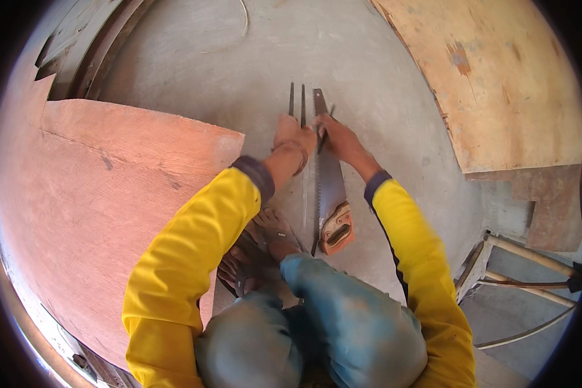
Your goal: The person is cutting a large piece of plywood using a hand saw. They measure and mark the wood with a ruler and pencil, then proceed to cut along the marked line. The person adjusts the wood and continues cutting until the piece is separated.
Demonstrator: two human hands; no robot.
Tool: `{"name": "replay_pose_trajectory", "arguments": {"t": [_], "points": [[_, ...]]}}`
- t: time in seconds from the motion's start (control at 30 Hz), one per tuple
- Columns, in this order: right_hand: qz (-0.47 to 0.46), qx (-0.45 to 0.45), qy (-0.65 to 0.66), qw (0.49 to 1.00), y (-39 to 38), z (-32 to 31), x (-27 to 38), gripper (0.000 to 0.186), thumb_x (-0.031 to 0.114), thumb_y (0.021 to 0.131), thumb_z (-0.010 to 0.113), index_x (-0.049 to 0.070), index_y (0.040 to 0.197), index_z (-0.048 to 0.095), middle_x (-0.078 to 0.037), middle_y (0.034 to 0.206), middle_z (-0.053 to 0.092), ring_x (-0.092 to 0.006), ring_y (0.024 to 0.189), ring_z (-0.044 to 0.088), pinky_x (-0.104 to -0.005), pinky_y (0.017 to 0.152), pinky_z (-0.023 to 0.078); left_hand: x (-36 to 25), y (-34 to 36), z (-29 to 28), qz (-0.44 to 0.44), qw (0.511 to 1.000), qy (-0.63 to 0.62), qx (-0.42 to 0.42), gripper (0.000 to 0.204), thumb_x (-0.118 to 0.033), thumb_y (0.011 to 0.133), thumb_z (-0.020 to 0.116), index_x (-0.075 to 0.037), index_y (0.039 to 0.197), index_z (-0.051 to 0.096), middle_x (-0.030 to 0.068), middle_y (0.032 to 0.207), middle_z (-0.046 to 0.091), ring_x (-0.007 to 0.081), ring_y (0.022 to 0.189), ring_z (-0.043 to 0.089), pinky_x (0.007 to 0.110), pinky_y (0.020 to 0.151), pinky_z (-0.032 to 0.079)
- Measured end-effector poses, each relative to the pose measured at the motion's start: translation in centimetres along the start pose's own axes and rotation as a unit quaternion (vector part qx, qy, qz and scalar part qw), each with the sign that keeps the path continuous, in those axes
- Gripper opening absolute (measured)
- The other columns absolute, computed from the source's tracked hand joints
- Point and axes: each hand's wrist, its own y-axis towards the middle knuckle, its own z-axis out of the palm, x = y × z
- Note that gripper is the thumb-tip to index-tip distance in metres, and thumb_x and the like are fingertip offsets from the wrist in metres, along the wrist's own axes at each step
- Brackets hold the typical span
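I squat on a concrete floor (368,77) in yellow sleeves and blue trousers. My left hand (293,134) presses down on thin dark metal rods (297,100) that lie side by side on the floor and point away from me. Just to its right, my right hand (338,138) pinches a small dark rod or pencil beside the blade of a hand saw (330,187). The saw lies flat on the floor, blade pointing away, its orange handle (337,228) near my knee. My foot in a sandal (265,249) rests beside the saw.
A large reddish plywood sheet (103,207) lies to my left. A lighter plywood board (504,84) lies at the upper right. Wooden poles (530,255) and a drop in the floor edge are at the lower right. A thin wire (242,26) curls at the top.
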Motion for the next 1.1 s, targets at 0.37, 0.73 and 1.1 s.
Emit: {"name": "replay_pose_trajectory", "arguments": {"t": [0.37, 0.73, 1.1], "points": [[0.096, -0.210, -0.045, 0.972, -15.7, 6.3, -4.7, 0.048, 0.025, 0.098, 0.053, -0.003, 0.137, 0.045, -0.024, 0.138, 0.047, -0.0402, 0.127, 0.046, -0.0471, 0.106, 0.038, -7.0, 12.6, -3.7, -0.110, 0.952, -0.023, -0.285, 0.044, -0.020, 0.094, 0.054, 0.000, 0.132, 0.043, 0.0179, 0.120, 0.056, 0.0321, 0.111, 0.058, 0.040, 0.095, 0.048], [0.268, 0.000, -0.096, 0.959, -29.4, 10.5, -1.3, 0.045, 0.012, 0.092, 0.053, -0.004, 0.133, 0.045, -0.024, 0.124, 0.055, -0.0357, 0.106, 0.059, -0.0441, 0.089, 0.049, -1.3, 2.2, -30.9, 0.164, 0.837, 0.517, 0.066, 0.064, -0.059, 0.093, 0.047, -0.003, 0.074, 0.070, 0.0150, 0.073, 0.065, 0.0304, 0.085, 0.063, 0.045, 0.107, 0.030], [0.243, 0.156, -0.067, 0.955, -19.8, -21.8, 2.0, 0.044, 0.008, 0.090, 0.052, -0.004, 0.133, 0.045, -0.022, 0.121, 0.057, -0.0329, 0.100, 0.061, -0.0415, 0.083, 0.051, 2.3, -2.2, -27.1, 0.127, 0.886, 0.445, -0.010, 0.059, -0.062, 0.088, 0.047, -0.014, 0.063, 0.070, 0.0057, 0.071, 0.067, 0.0183, 0.076, 0.058, 0.032, 0.094, 0.032]]}}
